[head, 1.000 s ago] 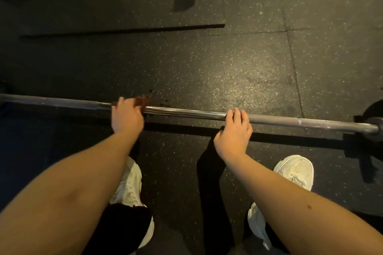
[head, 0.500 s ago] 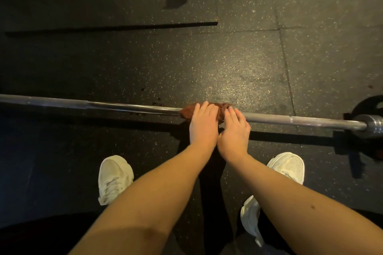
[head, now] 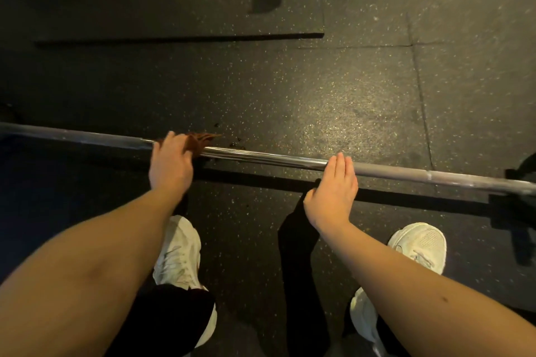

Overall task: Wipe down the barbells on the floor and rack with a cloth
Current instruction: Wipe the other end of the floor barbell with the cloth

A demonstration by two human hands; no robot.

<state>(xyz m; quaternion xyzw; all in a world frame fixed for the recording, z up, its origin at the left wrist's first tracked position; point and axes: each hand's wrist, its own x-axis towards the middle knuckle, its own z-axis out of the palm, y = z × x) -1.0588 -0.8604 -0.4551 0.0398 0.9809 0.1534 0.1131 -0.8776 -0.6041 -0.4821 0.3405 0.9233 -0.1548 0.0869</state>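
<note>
left hand (head: 171, 164) slid the cloth (head: 198, 142) back leftward along the barbell (head: 261, 156), away from right hand (head: 333, 191)

The cloth (head: 199, 142) lies on the barbell (head: 261, 155) under the left hand (head: 171, 164), right hand (head: 333, 193) farther right.

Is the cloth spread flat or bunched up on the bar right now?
Bunched. The brown cloth is gathered under the left hand, which grips it on the barbell; only a crumpled edge sticks out.

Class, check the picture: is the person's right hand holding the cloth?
No: the left hand grips the brown cloth on the barbell, while the right hand rests bare on it.
</note>
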